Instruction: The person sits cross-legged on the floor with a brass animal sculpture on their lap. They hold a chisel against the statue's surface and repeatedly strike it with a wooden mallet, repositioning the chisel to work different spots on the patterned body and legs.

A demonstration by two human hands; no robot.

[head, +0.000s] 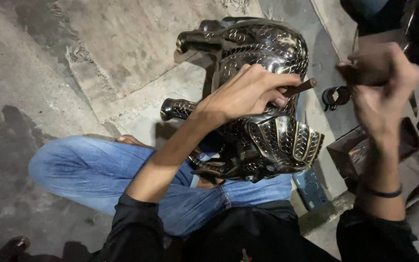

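Item: dark metal animal figure [263, 97], scale-patterned, rested on the lap. Thin punch [299, 88] gripped by left hand [246, 94] against its back. Blurred striking tool [364, 70] clenched in right hand [381, 85], raised beside it. Chasing step judged underway; a squarely aimed blow called for.

A small, flat, rectangular blue-grey device with a dark face [310, 187], possibly a phone or handset, is seen on the concrete floor [35, 87] at about five o'clock from the picture's centre. It lies tilted, its long side running roughly from eleven to five o'clock, and its upper end is partly covered by what lies over it. Whether its face is a lit screen cannot be told. At about three o'clock from it, a dark brown open box [364, 150] of rectangular shape is seen, its walls plain and shiny, partly hidden behind a forearm. No labels or signs are to be made out anywhere.
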